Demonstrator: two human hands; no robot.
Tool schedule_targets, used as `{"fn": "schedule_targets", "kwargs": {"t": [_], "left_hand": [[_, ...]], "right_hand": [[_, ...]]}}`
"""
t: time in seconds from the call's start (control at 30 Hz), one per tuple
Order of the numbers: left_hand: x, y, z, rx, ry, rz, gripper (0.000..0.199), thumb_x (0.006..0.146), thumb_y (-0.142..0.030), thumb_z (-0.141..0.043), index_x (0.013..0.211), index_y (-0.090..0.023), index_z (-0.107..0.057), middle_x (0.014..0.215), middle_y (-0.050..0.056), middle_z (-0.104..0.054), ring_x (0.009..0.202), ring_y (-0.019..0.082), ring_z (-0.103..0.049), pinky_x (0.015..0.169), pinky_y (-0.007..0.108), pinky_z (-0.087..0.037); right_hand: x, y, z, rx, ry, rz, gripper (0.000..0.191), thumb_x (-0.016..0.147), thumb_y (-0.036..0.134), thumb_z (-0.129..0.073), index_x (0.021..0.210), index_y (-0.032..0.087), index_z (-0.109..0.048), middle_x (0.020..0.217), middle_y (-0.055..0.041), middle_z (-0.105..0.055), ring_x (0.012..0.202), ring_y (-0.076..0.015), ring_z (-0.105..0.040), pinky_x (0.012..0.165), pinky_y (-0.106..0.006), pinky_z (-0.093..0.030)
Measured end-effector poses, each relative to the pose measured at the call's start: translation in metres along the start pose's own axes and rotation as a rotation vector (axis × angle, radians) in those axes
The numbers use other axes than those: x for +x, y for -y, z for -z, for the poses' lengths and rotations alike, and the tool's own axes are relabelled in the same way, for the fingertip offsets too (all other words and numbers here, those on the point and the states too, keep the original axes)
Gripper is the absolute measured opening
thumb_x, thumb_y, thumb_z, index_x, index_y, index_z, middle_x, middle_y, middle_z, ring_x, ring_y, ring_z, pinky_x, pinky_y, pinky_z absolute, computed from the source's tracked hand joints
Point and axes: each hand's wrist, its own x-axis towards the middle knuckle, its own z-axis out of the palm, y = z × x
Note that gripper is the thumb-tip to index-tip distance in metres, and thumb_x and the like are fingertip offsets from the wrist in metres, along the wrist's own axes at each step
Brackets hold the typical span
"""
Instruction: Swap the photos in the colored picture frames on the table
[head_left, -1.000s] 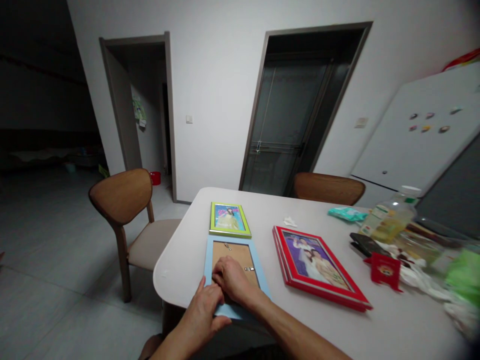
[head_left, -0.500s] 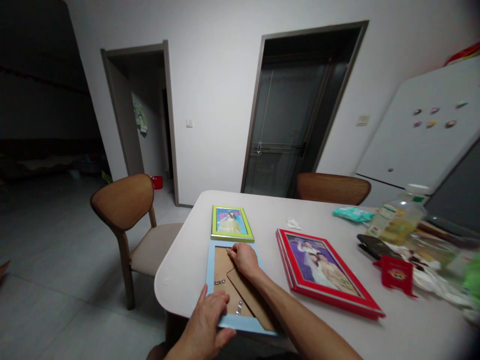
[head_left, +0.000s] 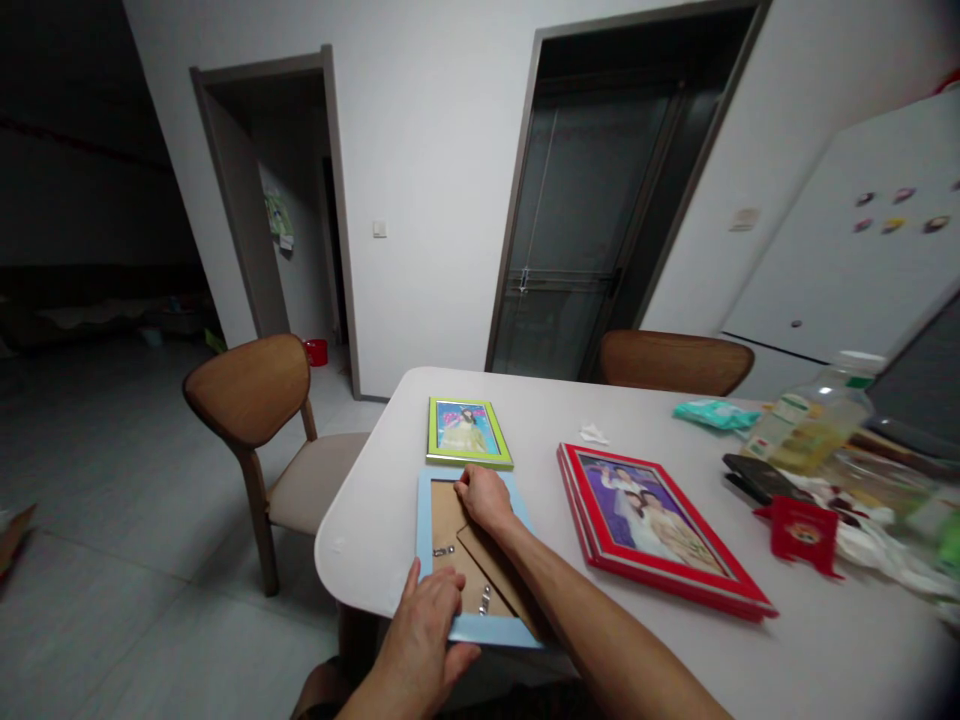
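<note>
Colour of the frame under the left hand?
Light blue frame; shows best in the head view.

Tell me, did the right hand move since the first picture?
Yes. The right hand moved away from the person, from around the middle of the blue frame to near its far edge, closer to the lime-green frame, which stayed put.

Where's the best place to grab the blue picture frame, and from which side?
Probably the blue frame's near rim, from the near side: it lies flat, back up, and that rim seems to overhang the table, leaving room to get underneath.
</note>
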Motion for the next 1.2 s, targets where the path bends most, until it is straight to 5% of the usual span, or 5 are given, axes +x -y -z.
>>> {"fn": "schedule_targets", "kwargs": {"t": [0.43, 0.6, 0.8, 0.9, 1.2], "left_hand": [[0.014, 0.0, -0.016, 0.109, 0.15, -0.023, 0.051, 0.053, -0.01, -0.063, 0.103, -0.011, -0.051, 0.126, 0.017, -0.041, 0.119, 0.03, -0.032, 0.1, 0.049, -0.018], [0.017, -0.011, 0.006, -0.133, -0.083, -0.037, 0.04, 0.056, -0.005, -0.055, 0.095, -0.015, -0.052, 0.12, 0.014, -0.048, 0.112, 0.028, -0.041, 0.096, 0.047, -0.028], [0.038, -0.069, 0.02, -0.784, -0.364, 0.003, 0.019, 0.075, -0.031, -0.048, 0.089, -0.019, -0.047, 0.113, 0.01, -0.051, 0.104, 0.025, -0.048, 0.083, 0.035, -0.043], [0.05, -0.086, 0.017, -0.917, -0.354, -0.036, 0.029, 0.07, -0.032, -0.055, 0.094, -0.019, -0.045, 0.113, 0.009, -0.051, 0.1, 0.023, -0.051, 0.082, 0.033, -0.043], [0.106, -0.097, -0.001, -0.851, -0.054, 0.074, 0.033, 0.074, -0.037, -0.049, 0.096, -0.012, -0.049, 0.086, 0.007, -0.062, 0.077, 0.019, -0.059, 0.067, 0.03, -0.047]], "right_hand": [[-0.013, -0.026, 0.049, 0.332, -0.061, 0.084, 0.029, 0.074, 0.036, -0.042, 0.082, 0.015, -0.06, 0.078, -0.0063, -0.064, 0.07, -0.015, -0.057, 0.064, -0.024, -0.04], [-0.042, -0.056, 0.072, 0.771, -0.233, -0.172, 0.035, 0.074, 0.037, -0.04, 0.096, 0.014, -0.053, 0.09, -0.0092, -0.061, 0.075, -0.0165, -0.057, 0.062, -0.026, -0.043], [-0.099, -0.005, 0.048, 1.508, 0.173, -0.287, 0.039, 0.072, 0.044, -0.046, 0.102, 0.02, -0.048, 0.075, -0.0026, -0.061, 0.059, -0.0129, -0.056, 0.051, -0.023, -0.042], [-0.107, 0.006, 0.057, 1.686, 0.025, -0.248, 0.039, 0.071, 0.044, -0.048, 0.101, 0.019, -0.049, 0.075, -0.0022, -0.062, 0.061, -0.0133, -0.057, 0.053, -0.024, -0.043], [-0.072, -0.14, 0.16, 0.993, -0.327, -0.365, 0.058, 0.069, 0.033, -0.049, 0.123, 0.015, -0.036, 0.075, -0.003, -0.064, 0.055, -0.0145, -0.058, 0.051, -0.025, -0.044]]}}
